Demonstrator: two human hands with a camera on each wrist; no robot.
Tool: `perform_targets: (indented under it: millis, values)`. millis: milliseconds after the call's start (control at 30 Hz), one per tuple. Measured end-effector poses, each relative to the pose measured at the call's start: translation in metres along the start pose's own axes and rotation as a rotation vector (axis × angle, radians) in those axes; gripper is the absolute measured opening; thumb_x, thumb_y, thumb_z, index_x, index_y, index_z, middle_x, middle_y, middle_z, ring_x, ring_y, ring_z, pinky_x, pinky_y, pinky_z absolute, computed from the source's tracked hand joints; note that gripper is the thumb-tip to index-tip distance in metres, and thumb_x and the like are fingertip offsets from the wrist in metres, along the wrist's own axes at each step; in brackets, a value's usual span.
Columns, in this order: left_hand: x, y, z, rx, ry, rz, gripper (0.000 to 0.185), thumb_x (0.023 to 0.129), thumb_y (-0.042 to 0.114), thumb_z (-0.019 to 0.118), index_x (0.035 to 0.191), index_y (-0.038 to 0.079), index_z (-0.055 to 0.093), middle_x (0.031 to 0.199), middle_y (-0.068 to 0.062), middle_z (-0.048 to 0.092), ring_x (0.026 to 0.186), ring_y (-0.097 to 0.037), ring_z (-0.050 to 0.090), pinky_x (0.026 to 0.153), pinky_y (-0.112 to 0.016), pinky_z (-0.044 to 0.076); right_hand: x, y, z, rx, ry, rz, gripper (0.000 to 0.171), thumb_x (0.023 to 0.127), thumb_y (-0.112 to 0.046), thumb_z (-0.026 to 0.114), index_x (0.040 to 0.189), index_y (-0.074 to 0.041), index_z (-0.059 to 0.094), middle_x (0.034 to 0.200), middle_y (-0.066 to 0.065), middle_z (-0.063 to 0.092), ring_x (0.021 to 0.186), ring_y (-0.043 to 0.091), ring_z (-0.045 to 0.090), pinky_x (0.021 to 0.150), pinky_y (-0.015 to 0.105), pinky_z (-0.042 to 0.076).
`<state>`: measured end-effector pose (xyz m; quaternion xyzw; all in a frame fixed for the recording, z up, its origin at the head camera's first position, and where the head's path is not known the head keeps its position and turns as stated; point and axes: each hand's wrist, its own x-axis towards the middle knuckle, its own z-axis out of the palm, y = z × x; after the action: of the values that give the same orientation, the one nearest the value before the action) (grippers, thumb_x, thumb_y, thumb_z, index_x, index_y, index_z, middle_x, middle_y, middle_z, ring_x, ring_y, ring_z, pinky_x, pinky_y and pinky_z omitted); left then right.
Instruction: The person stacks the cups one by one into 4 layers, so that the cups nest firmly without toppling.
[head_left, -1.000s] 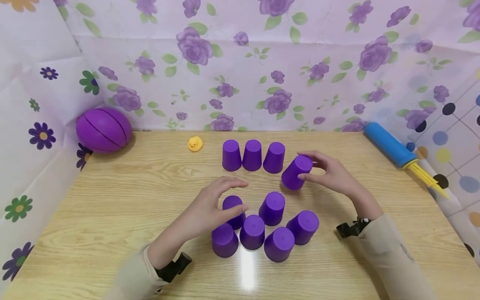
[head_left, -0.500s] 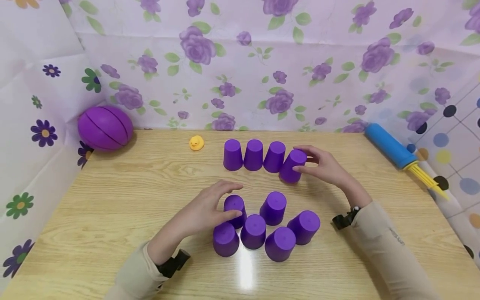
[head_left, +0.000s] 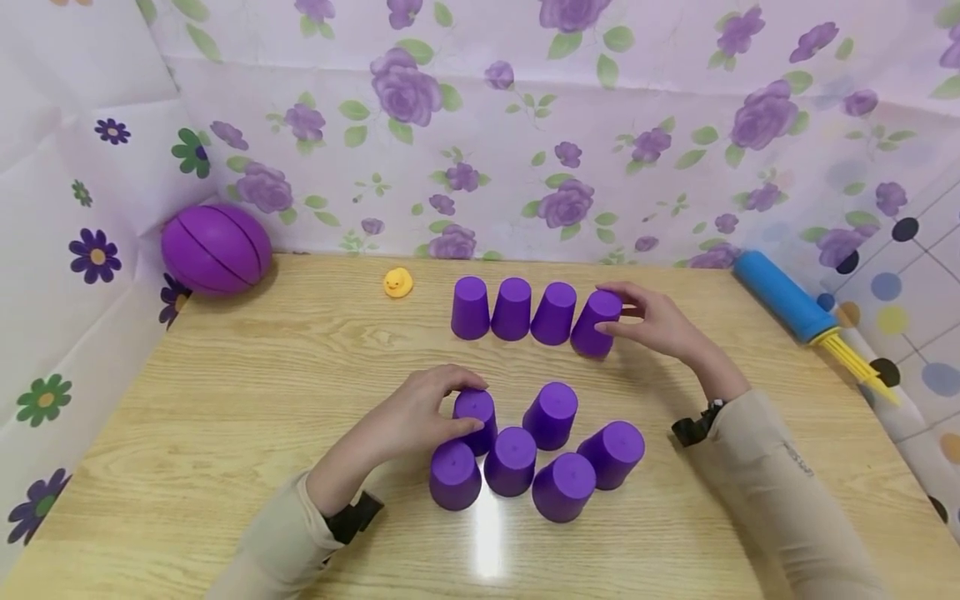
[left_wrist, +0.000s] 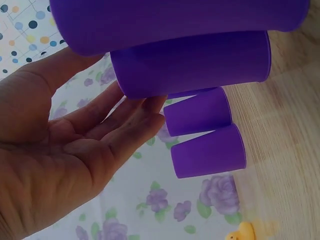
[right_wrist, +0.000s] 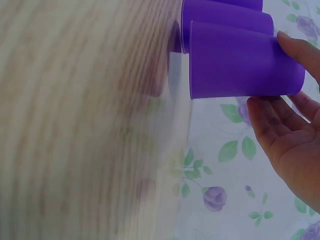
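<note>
Several purple plastic cups stand upside down on the wooden table (head_left: pixel 300 358). At the right end of the back row, my right hand (head_left: pixel 660 325) grips a purple cup (head_left: pixel 597 321) between thumb and fingers. The right wrist view shows this cup (right_wrist: pixel 240 62) from the side, its rim right at the table. In the front cluster, my left hand (head_left: pixel 416 417) curls around the rear left cup (head_left: pixel 480 408), thumb at its front and fingertips at its far side near the top. The left wrist view shows those fingers (left_wrist: pixel 135 122) against the cup (left_wrist: pixel 195 65).
Three more cups (head_left: pixel 512 310) complete the back row. Others in the front cluster, such as the front left cup (head_left: pixel 455 475), stand close together. A yellow toy duck (head_left: pixel 398 282), a purple ball (head_left: pixel 217 248) and a blue hand pump (head_left: pixel 783 296) lie toward the back.
My right hand has brought its cup back and left, up beside the row of three. My left hand has closed from hovering onto the rear left cup of the cluster.
</note>
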<state>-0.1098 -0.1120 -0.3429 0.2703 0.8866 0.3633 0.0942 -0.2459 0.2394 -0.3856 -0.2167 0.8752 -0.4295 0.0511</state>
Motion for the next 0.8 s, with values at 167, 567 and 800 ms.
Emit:
perform_targets:
  millis: [167, 567, 800]
  values:
    - [0.005, -0.002, 0.002, -0.049, -0.028, -0.004, 0.045, 0.082, 0.010, 0.068, 0.125, 0.002, 0.055, 0.123, -0.012, 0.059, 0.114, -0.026, 0.055, 0.097, -0.041, 0.046, 0.005, 0.004, -0.004, -0.020, 0.005, 0.008, 0.059, 0.081, -0.021, 0.074, 0.134, -0.012, 0.050, 0.132, 0.010, 0.052, 0.118, 0.031, 0.051, 0.100, 0.045, 0.042]
    - [0.010, -0.010, 0.008, -0.207, -0.035, -0.109, 0.045, 0.074, 0.004, 0.073, 0.117, 0.002, 0.061, 0.119, -0.010, 0.061, 0.113, -0.025, 0.056, 0.092, -0.034, 0.050, 0.009, 0.012, 0.002, 0.072, 0.032, 0.071, 0.060, 0.081, -0.023, 0.074, 0.135, -0.011, 0.048, 0.131, 0.011, 0.052, 0.118, 0.032, 0.051, 0.099, 0.043, 0.044]
    - [0.011, -0.015, 0.008, -0.273, -0.033, -0.127, 0.044, 0.072, 0.003, 0.076, 0.114, 0.002, 0.063, 0.119, -0.013, 0.061, 0.112, -0.030, 0.057, 0.088, -0.030, 0.052, 0.011, 0.014, 0.005, 0.127, 0.024, 0.092, 0.062, 0.081, -0.025, 0.073, 0.136, -0.013, 0.047, 0.133, 0.008, 0.051, 0.121, 0.030, 0.050, 0.100, 0.041, 0.043]
